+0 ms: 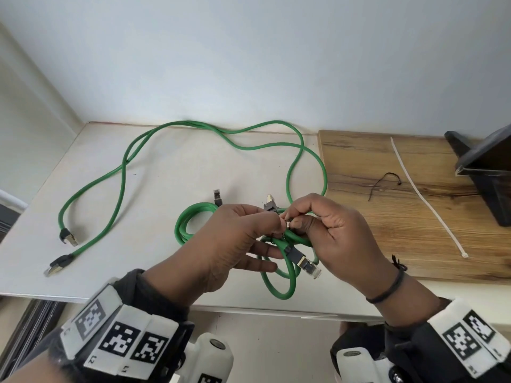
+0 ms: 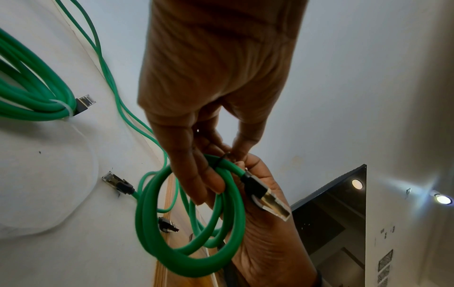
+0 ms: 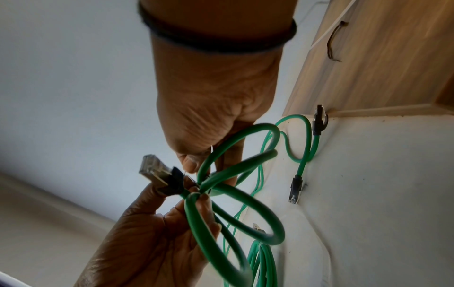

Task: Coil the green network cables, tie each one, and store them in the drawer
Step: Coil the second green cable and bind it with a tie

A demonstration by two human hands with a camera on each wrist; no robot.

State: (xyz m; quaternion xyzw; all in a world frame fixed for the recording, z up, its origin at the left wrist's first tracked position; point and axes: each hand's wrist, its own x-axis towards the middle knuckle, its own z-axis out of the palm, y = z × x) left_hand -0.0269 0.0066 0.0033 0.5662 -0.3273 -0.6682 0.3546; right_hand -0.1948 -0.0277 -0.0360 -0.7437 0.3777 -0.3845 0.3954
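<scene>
L hand, R hand, both pinch coiled cable

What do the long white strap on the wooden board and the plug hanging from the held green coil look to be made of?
The long white strap looks like smooth matte plastic, probably nylon: thin, flat, with a small square head. The hanging plug shows a clear plastic tip, a gold-toned shiny metal shell and a black boot, likely rubbery. The wooden board shows grain, possibly laminate.
</scene>
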